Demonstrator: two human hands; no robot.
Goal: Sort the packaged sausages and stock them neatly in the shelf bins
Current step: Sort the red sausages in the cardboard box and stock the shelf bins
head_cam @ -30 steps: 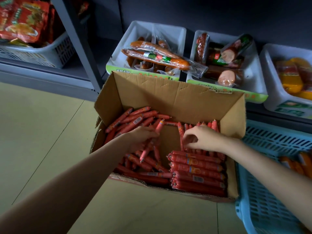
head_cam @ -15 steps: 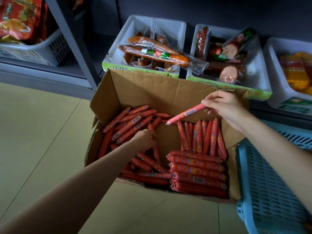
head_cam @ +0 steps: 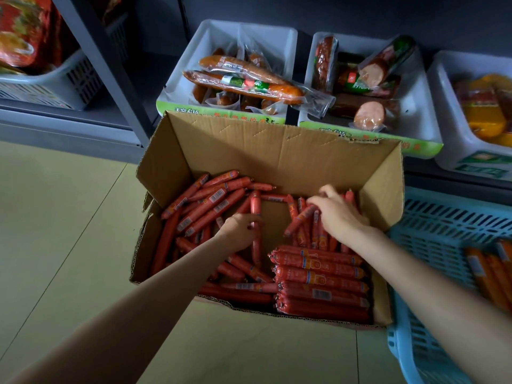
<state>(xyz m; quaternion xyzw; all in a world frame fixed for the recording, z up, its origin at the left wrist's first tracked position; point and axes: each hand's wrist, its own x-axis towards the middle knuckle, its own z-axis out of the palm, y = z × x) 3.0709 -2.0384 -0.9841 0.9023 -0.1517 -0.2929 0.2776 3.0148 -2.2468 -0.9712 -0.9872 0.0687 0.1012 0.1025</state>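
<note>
1. Back down from the box's far rim, the person's right hand (head_cam: pixel 339 214) now lies on the row of slim red plastic-cased sausage sticks (head_cam: pixel 310 231) standing side by side at the far right of the open brown cardboard box (head_cam: pixel 277 151); the stick it held aloft half a second ago now slants across that row under its fingers.
2. The left hand (head_cam: pixel 241 227) pinches one upright red stick (head_cam: pixel 255 209) at mid-box, long axis running away from the person.
3. Whether the right hand clasps the slanted stick or merely presses it flat cannot be told.
4. Loose red sticks (head_cam: pixel 205 206) lie heaped at angles on the left, nearest the left hand; thicker red sausages (head_cam: pixel 318 284) are stacked crosswise at the near right.
5. White plastic shelf bins (head_cam: pixel 279 40) holding vacuum-packed sausages stand just beyond the box's far wall, so stocking means reaching forward over it.
6. A blue slotted plastic basket (head_cam: pixel 432 245) sits just right of the box.
</note>
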